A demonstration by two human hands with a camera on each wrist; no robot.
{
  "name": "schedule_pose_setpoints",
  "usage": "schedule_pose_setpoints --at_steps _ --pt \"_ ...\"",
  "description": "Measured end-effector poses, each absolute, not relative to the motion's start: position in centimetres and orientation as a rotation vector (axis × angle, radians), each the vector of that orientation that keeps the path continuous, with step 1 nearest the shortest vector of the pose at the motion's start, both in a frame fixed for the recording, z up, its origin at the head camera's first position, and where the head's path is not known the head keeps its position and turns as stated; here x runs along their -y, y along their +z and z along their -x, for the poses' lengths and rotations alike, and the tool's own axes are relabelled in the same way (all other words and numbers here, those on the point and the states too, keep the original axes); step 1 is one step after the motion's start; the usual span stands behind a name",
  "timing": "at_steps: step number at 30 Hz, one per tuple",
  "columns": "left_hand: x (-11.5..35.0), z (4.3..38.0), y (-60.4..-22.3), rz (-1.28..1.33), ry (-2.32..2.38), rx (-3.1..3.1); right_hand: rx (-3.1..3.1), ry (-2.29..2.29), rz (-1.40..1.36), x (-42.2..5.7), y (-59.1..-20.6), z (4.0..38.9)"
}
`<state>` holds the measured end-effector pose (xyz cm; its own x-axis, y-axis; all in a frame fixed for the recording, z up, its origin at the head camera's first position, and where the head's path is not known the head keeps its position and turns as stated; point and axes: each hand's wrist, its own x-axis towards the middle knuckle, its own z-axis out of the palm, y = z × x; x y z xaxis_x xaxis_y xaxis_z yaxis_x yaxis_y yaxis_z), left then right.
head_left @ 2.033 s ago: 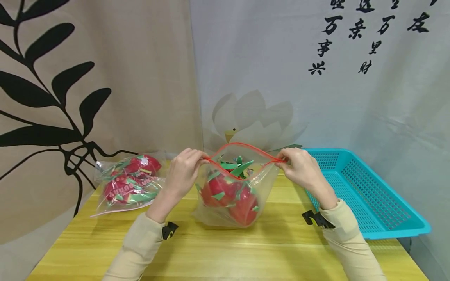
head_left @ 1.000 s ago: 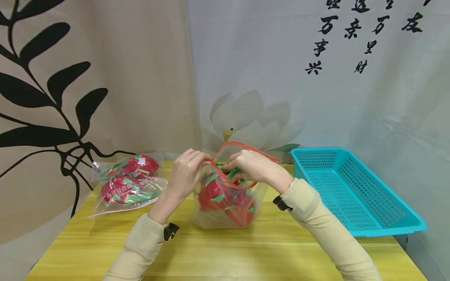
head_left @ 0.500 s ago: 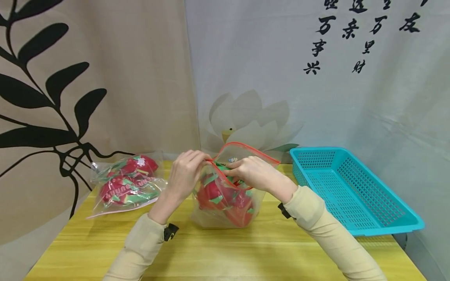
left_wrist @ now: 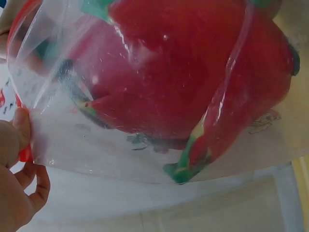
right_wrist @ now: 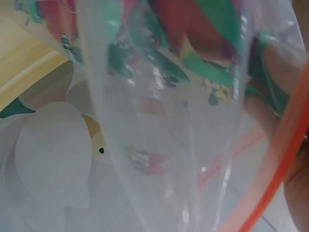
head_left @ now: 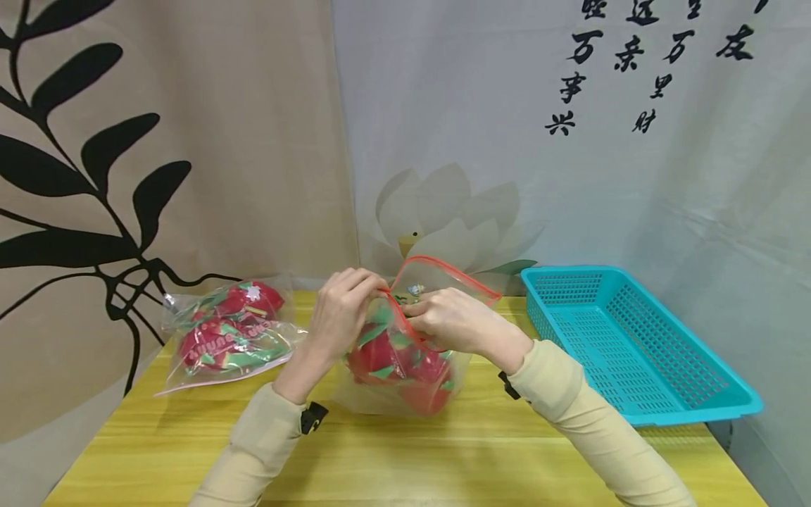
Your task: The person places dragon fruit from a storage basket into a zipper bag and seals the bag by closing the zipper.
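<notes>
A clear zip bag [head_left: 357, 400] with a red zip rim [head_left: 451, 269] stands on the table, holding red dragon fruits [head_left: 380, 352] with green leaf tips. My left hand [head_left: 345, 306] pinches the left corner of its mouth; the left wrist view shows thumb and fingers at the red zip. Inside the open mouth are the fingers of my right hand [head_left: 459, 320]. Through the plastic in the right wrist view, they lie on both sides of a green leaf tip [right_wrist: 273, 79] and appear to pinch it. The fingertips are partly hidden.
Another clear bag [head_left: 231, 327] of dragon fruits lies on the table's left. A blue perforated basket [head_left: 640, 345] stands at the right edge. Behind the wooden table [head_left: 405, 458] hangs a printed curtain [head_left: 443, 105].
My right hand has let go of the bag's right corner and reached into its mouth. Most recently the bag has tilted slightly, its base shifting left. The left hand keeps its hold on the corner.
</notes>
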<state>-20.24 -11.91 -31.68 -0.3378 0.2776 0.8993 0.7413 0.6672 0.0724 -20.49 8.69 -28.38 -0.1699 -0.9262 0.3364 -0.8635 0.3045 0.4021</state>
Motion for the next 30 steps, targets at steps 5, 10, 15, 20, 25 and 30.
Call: schedule_pose_setpoints --at_steps 5,10,15,20,25,30 --pt "12.3 20.2 -31.7 0.81 -0.583 1.885 2.018 -0.102 -1.586 -8.8 -29.1 20.5" --pt "12.7 20.3 -31.9 0.819 -0.574 1.85 1.992 -0.062 -1.518 -8.6 -29.9 20.5" --pt "13.0 20.3 -32.1 0.821 -0.582 1.822 1.976 -0.004 -1.437 -8.6 -30.7 20.6" --pt "13.0 20.3 -32.3 0.825 -0.577 1.8 1.956 0.024 -1.392 -8.6 -31.2 20.7" --pt "12.9 20.3 -32.4 0.832 -0.58 1.798 1.93 -0.011 -1.378 -8.2 -31.5 20.6" --pt "12.5 20.6 -31.9 0.841 -0.588 1.772 1.934 -0.028 -1.334 -8.1 -31.4 20.4"
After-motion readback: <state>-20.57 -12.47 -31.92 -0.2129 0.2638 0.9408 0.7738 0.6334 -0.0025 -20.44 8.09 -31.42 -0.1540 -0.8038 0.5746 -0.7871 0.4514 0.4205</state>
